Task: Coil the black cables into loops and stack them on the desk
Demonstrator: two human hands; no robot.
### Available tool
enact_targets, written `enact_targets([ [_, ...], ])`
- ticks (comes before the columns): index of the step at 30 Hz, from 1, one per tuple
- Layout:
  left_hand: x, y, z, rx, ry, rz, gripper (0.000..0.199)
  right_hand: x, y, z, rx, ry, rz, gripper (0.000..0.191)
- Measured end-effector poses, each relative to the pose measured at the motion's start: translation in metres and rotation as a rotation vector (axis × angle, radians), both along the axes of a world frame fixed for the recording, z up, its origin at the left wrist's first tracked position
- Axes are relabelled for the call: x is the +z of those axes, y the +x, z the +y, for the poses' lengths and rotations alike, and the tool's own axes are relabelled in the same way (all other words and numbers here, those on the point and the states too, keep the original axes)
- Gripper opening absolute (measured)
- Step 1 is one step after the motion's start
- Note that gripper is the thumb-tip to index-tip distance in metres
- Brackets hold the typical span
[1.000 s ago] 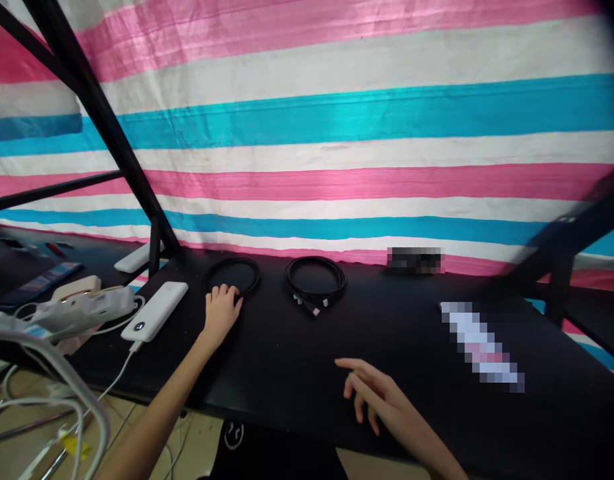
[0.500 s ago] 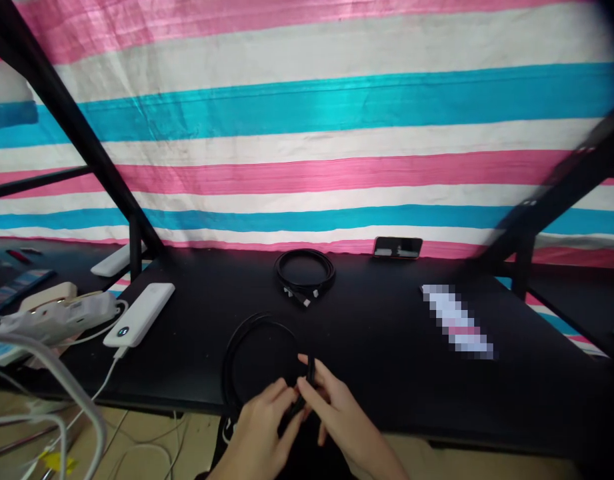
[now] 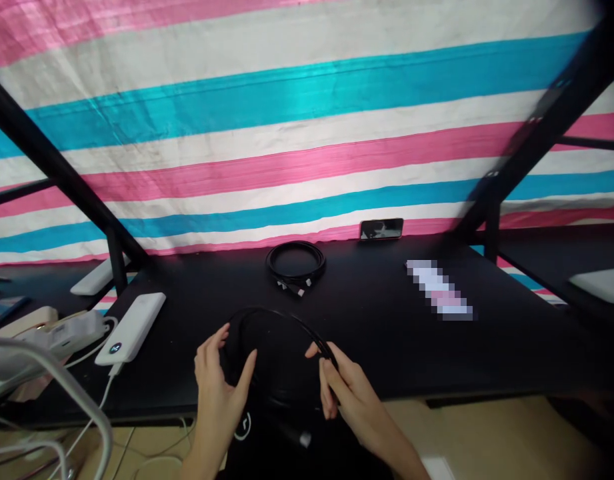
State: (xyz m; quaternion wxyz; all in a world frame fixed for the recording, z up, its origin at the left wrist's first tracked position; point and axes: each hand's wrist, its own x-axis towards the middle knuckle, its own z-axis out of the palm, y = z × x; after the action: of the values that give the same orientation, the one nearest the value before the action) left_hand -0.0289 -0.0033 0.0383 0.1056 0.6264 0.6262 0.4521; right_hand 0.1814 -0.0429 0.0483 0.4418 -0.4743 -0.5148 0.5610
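A loop of black cable [image 3: 309, 321] spans between my hands at the near edge of the black table. My right hand [image 3: 349, 387] pinches the loop's right side between thumb and fingers. At the loop's left side, my left hand [image 3: 221, 377] has its thumb and fingers spread, the fingertips beside the cable. Below the loop hangs a blurred cable end with a light metal plug [image 3: 305, 439]. Farther back lies a second coiled black cable [image 3: 321, 257], its several plugs facing me.
On the left, a white power bank [image 3: 133, 328] has a white cable plugged in, beside a white power strip [image 3: 61, 340]. A phone [image 3: 381, 229] leans at the back; a pixelated flat item [image 3: 439, 290] lies right. Black frame bars slant at both sides.
My hands have moved apart, the left one opening and shifting left. The loop is now raised between them, and a plug end hangs below. The whole view has shifted slightly.
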Motion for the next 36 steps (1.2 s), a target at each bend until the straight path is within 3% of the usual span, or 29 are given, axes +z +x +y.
enact_targets([
  [2,-0.005,-0.005,0.006,0.075,0.058,-0.031,0.071,0.006,0.003,-0.004,0.011,0.076,-0.06,0.033],
  [4,-0.005,-0.007,0.008,0.031,-0.001,-0.16,0.071,0.012,0.007,-0.008,-0.026,0.149,-0.086,0.033],
  [7,0.001,-0.006,0.003,-0.282,-0.307,-0.428,0.047,0.017,0.012,-0.013,-0.142,0.187,-0.011,0.031],
  [9,0.008,0.0,-0.004,-0.467,-0.471,-0.551,0.041,0.019,0.014,-0.015,-0.246,0.158,0.108,0.029],
  [13,0.017,0.012,-0.018,-0.605,-0.572,-0.698,0.045,0.018,0.017,-0.013,-0.421,0.119,0.298,0.028],
  [17,0.023,0.013,-0.021,-0.601,-0.508,-0.666,0.038,0.016,0.024,-0.016,-0.455,0.094,0.379,0.028],
  [25,0.052,0.003,-0.03,-0.616,-0.267,-0.262,0.03,0.014,0.049,-0.028,-0.538,0.082,0.311,0.027],
  [28,0.052,0.003,-0.034,-0.571,-0.297,-0.359,0.026,0.014,0.054,-0.03,-0.604,0.119,0.283,0.026],
  [33,0.04,-0.004,-0.038,-0.413,-0.387,-0.711,0.024,0.014,0.058,-0.03,-0.627,0.279,0.211,0.02],
  [36,0.037,-0.004,-0.04,-0.415,-0.422,-0.837,0.028,0.014,0.061,-0.03,-0.625,0.338,0.197,0.018],
])
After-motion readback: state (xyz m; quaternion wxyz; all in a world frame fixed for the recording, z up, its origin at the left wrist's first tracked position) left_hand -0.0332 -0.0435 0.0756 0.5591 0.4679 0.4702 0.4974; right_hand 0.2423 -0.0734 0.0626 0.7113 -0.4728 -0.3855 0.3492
